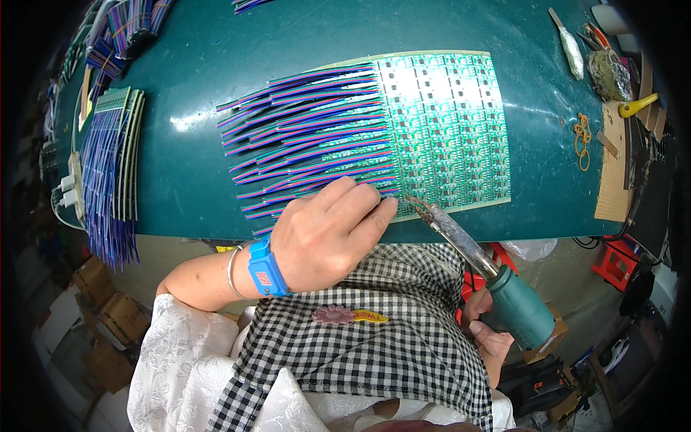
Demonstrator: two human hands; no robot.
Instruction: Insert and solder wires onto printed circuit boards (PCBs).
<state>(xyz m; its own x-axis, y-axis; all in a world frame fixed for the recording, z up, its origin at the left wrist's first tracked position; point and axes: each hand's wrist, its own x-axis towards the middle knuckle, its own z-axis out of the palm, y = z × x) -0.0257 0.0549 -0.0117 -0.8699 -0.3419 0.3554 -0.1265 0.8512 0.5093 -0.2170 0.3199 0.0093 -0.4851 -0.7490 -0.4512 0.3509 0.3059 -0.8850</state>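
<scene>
A panel of green circuit boards [446, 122] lies flat on the table, close to its near edge. Rows of blue, red and black wire strips [309, 137] run leftward from the panel's left part. My left hand [324, 234] is closed in a pinch over the lowest strips, its fingertips on a wire strip at the panel's near edge. My right hand [484, 335] is wrapped round the green handle of a soldering gun [522, 309]. The gun's tip rests at the panel's near edge, just right of my left fingertips; whether it touches a pad is too small to tell.
Wired boards [111, 158] overhang the table's left edge beside white plugs [70, 191]. More wire bundles [129, 29] lie at far left. Rubber bands [581, 140], a wrapped knife-like tool [570, 52], a tool holder [610, 75] and cardboard [614, 169] are at right.
</scene>
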